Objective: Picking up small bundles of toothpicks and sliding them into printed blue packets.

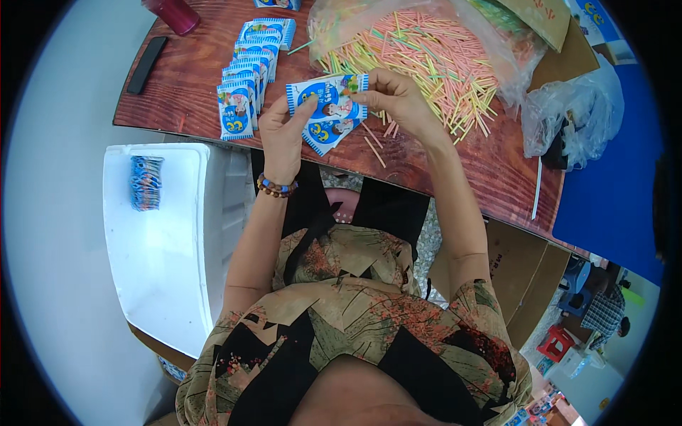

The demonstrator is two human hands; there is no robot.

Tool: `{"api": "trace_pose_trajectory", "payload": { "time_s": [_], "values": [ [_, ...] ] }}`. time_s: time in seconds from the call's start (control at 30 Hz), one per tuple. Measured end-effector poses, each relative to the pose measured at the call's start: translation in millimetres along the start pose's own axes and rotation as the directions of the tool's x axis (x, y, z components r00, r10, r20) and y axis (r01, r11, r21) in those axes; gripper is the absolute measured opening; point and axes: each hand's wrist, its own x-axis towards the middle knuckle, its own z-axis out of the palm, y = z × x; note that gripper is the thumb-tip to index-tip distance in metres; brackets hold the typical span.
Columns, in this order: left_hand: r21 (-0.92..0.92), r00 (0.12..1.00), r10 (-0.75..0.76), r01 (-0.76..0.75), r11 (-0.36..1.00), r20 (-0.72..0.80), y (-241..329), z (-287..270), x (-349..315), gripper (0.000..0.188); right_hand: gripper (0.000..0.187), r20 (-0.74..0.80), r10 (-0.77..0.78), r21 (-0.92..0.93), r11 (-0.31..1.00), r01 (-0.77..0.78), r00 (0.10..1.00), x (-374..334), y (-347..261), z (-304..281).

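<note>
Over the near edge of the wooden table, a small blue and white packet (334, 98) is stretched between my two hands. My left hand (284, 135) pinches its left side, thumb on top. On the packet's right end, the thumb and fingers of my right hand (398, 103) are closed. A second packet (323, 136) of the same kind shows just below it, partly covered; whether it is held or lies on the table I cannot tell. Left of my hands lies an overlapping row of like packets (236, 110). A heap of thin pink, yellow and green sticks (426, 60) spreads beyond my right hand.
The sticks spill from a clear plastic bag (341, 21). A crumpled clear bag (579, 113) sits by a cardboard box (568, 60) at right. A black bar (147, 65) and red container (172, 15) are at far left. Below, a white foam box (156, 270) carries stacked packets (146, 183).
</note>
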Motion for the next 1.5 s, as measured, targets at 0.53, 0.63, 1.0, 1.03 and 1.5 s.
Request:
{"api": "trace_pose_trajectory", "payload": {
  "time_s": [0.53, 0.63, 1.0, 1.03, 1.5],
  "values": [
    [-0.202, 0.956, -0.292, 0.285, 0.937, -0.008, -5.3, 13.8, -10.4, 0.016, 0.013, -0.147, 0.039, 0.367, 0.93, 0.018, 0.988, -19.5, 13.8, 13.3],
    [-0.288, 0.942, -0.334, 0.323, 0.902, 0.01, -6.2, 16.9, -14.7, 0.017, 0.013, -0.153, 0.014, 0.336, 0.941, 0.039, 0.988, -22.6, 19.4, 10.7],
    [-0.439, 0.934, -0.352, 0.344, 0.83, 0.066, -12.2, 11.8, -13.4, 0.023, 0.019, -0.307, -0.339, 0.086, 0.921, 0.381, 0.889, -30.5, -1.9, 2.8],
    [-0.433, 0.934, -0.349, 0.345, 0.833, 0.072, -12.9, 14.0, -12.7, 0.023, 0.019, -0.313, -0.339, 0.079, 0.922, 0.38, 0.887, -30.9, -0.4, 2.4],
    [-0.381, 0.956, -0.293, 0.272, 0.884, 0.003, -15.7, 2.4, -14.5, 0.021, 0.024, -0.363, -0.124, -0.766, 0.604, -0.22, 0.924, -30.5, 14.8, -75.2]
  ]
}}
